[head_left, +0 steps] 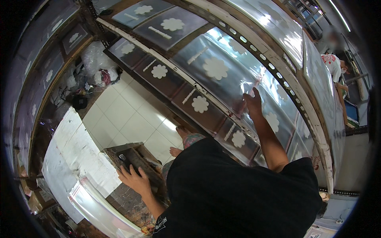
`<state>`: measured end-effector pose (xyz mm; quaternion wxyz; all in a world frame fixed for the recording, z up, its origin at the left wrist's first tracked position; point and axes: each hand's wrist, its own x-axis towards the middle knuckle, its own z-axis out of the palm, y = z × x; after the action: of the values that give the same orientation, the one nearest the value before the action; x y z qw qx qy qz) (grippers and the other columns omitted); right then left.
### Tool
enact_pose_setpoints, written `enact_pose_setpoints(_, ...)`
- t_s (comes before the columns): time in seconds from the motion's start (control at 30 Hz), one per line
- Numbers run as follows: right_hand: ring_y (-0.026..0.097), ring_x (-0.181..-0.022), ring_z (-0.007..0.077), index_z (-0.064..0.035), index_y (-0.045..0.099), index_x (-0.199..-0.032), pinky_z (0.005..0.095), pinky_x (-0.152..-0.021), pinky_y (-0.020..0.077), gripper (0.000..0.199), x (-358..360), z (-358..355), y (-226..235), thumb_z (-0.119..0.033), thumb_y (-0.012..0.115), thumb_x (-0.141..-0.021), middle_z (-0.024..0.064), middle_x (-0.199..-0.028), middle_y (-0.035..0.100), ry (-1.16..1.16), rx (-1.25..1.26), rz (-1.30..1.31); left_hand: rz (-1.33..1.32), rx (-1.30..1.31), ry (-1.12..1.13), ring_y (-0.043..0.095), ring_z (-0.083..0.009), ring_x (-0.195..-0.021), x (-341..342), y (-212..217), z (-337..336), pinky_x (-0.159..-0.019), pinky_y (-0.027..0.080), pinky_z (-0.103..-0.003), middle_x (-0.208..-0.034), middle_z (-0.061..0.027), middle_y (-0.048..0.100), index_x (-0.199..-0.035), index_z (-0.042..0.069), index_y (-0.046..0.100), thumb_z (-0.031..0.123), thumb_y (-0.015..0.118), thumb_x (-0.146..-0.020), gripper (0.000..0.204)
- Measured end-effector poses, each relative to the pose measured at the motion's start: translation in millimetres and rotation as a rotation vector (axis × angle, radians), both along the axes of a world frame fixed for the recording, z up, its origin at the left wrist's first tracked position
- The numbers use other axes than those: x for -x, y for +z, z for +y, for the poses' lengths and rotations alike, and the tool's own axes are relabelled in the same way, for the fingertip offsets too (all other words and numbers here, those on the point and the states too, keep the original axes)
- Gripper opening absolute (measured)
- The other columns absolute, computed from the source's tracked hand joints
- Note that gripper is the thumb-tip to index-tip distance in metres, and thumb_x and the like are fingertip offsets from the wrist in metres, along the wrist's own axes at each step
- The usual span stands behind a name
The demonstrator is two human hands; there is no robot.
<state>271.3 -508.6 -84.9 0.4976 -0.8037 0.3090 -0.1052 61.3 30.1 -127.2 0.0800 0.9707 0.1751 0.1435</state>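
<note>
Right grip (254,104): at the glossy plastic sheet (190,57), fingers bent; cannot tell whether they pinch the film or only touch it. Left grip (135,181): nothing held, fingers spread at the edge of a rough, worn wooden box (149,162), a small black object (122,158) just beyond the fingertips.

The sheet lies on an upper rack level — smooth, translucent, grey-blue, with bright wavy glare. It bears white scalloped flower shapes (215,69) and narrow white bars (197,55). Along its far side runs a metal rail (243,39) pierced with rounded slots; along the near side, a scuffed white rail (180,75). Below that, similar printed sheets (158,75) rest over a dark brown ground.

Left: table (79,142), white surface stained and scuffed, carrying a curved, shiny stack of clear film (97,202). Between table and rack — glossy pale square floor tiles (123,111). Beyond, crumpled clear plastic (97,59) in a heap.
</note>
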Motion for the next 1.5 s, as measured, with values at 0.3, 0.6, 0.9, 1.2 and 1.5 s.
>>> enact_pose_setpoints(0.3,0.045,-0.134,0.0399,-0.0094,0.065,-0.123,0.0512,-0.11,0.0381,0.044,11,27,51,-0.024,0.071,-0.083,0.0186,-0.142,0.052,0.369,0.86,0.058,0.0,-0.029,0.006,0.032,-0.0486,-0.14,2,-2,1,-0.114,0.028,-0.063,-0.143,-0.026,0.047,-0.114,-0.004,0.066,0.019,0.067,-0.086,0.036)
enact_pose_setpoints(0.6,0.063,-0.108,0.0365,-0.004,0.07,-0.099,0.0473,-0.092,0.051,0.022,-4,41,63,-0.019,0.068,-0.084,0.0164,-0.106,0.07,0.672,0.765,0.048,0.019,0.006,0.016,0.031,-0.0478,-0.141,2,4,1,-0.116,0.026,-0.061,-0.143,-0.0255,0.046,-0.115,-0.004,0.067,0.019,0.067,-0.086,0.037)
enact_pose_setpoints(0.9,0.065,-0.099,0.033,-0.0026,0.067,-0.106,0.0418,-0.089,0.052,0.021,-41,52,61,-0.011,0.068,-0.086,0.0169,-0.109,0.064,0.608,0.697,-0.18,-0.005,0.09,0.051,0.031,-0.0466,-0.141,0,11,-1,-0.116,0.025,-0.062,-0.144,-0.0238,0.046,-0.116,-0.002,0.065,0.017,0.07,-0.085,0.037)
enact_pose_setpoints(1.2,0.068,-0.096,0.0248,-0.0032,0.066,-0.114,0.0353,-0.084,0.0526,0.025,-82,226,86,-0.016,0.064,-0.093,0.0143,-0.107,0.068,1.111,0.159,-0.182,-0.117,0.21,0.099,0.035,-0.0464,-0.139,4,9,3,-0.114,0.028,-0.059,-0.145,-0.0247,0.044,-0.119,-0.001,0.062,0.011,0.069,-0.085,0.037)
enact_pose_setpoints(1.5,0.059,-0.094,0.0113,-0.001,0.064,-0.113,0.03,-0.084,0.0498,0.024,-97,348,-66,-0.02,0.063,-0.099,0.0044,-0.1,0.068,1.686,-0.123,0.326,-0.274,0.495,0.482,0.037,-0.0454,-0.138,11,25,13,-0.112,0.033,-0.054,-0.147,-0.0269,0.041,-0.127,-0.004,0.059,0.005,0.065,-0.089,0.039)
